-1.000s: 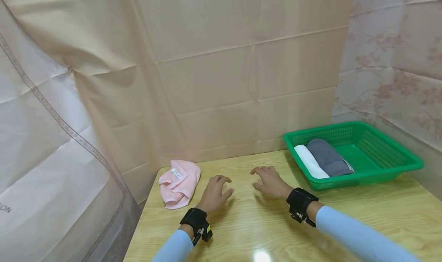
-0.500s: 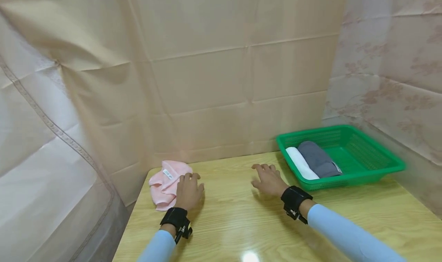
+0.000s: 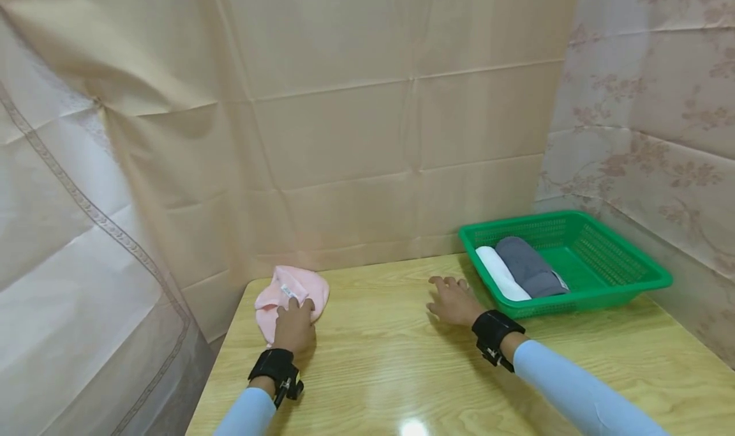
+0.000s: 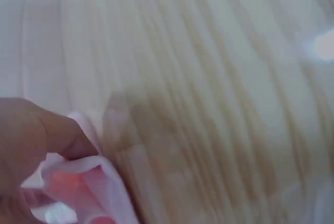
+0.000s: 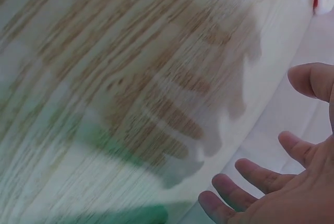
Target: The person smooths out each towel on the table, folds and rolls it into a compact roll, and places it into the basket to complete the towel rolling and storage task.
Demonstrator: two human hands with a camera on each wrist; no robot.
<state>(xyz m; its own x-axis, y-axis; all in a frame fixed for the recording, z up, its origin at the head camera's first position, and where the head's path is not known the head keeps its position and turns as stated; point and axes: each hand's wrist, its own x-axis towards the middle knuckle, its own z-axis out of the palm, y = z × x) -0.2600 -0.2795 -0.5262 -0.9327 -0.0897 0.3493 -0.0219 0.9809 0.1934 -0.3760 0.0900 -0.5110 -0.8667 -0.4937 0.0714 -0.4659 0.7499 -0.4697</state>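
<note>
— Basket (image 3: 626, 283) sits at the far right of the tabletop (image 3: 402, 372), green, with a white roll (image 3: 502, 281) and a grey roll (image 3: 528, 274) lying side by side in it. Curtains hang behind and on both sides.

— Anything between my hands and the cloth?

— Nothing I can see. Pink cloth (image 3: 289, 295) lies crumpled at the far left corner, well apart from the basket.

— And my hands?

— My left hand (image 3: 294, 327) rests on the cloth; the wrist view shows my thumb (image 4: 31, 135) pinching a fold. My right hand (image 3: 453, 300) hovers with spread fingers, holding nothing, near the basket's front left corner.
</note>
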